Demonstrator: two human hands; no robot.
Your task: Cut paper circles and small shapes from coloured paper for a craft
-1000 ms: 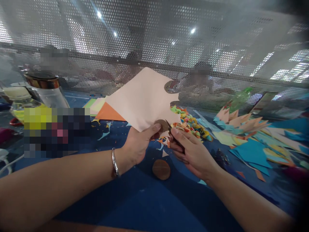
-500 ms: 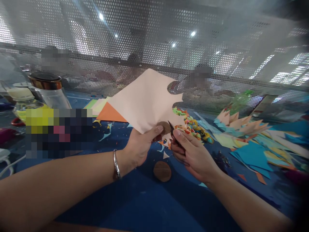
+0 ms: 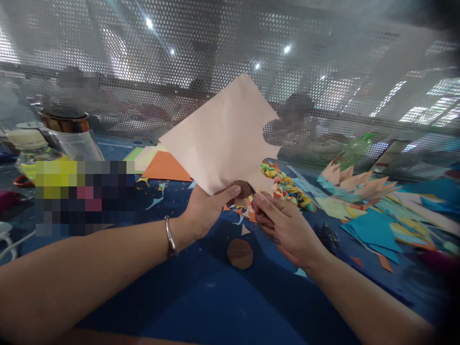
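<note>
A pale pink sheet of paper (image 3: 226, 136) is pinched at its lower edge in my left hand (image 3: 206, 211). The thumb of that hand presses a small brown disc (image 3: 245, 190) against the paper. Curved notches run down the sheet's right side. My right hand (image 3: 283, 225) is closed around dark scissors (image 3: 251, 189), their blades at the paper beside the disc's edge. Fingers cover most of the scissors' handles. Another brown round piece (image 3: 240, 254) lies on the blue tabletop (image 3: 212, 302) below my hands.
Paper scraps (image 3: 245, 230) litter the table. Colourful twisted pieces (image 3: 287, 189) lie behind my right hand. Folded peach paper shapes (image 3: 354, 182) and blue sheets (image 3: 375, 230) are on the right. An orange sheet (image 3: 167, 165), a jar (image 3: 72, 136) and a bottle (image 3: 30, 148) stand left, before a perforated screen (image 3: 215, 52).
The pink sheet has turned in my left hand, its top corner moving up and to the right. The scissor blades now show less, close against the paper by the disc.
</note>
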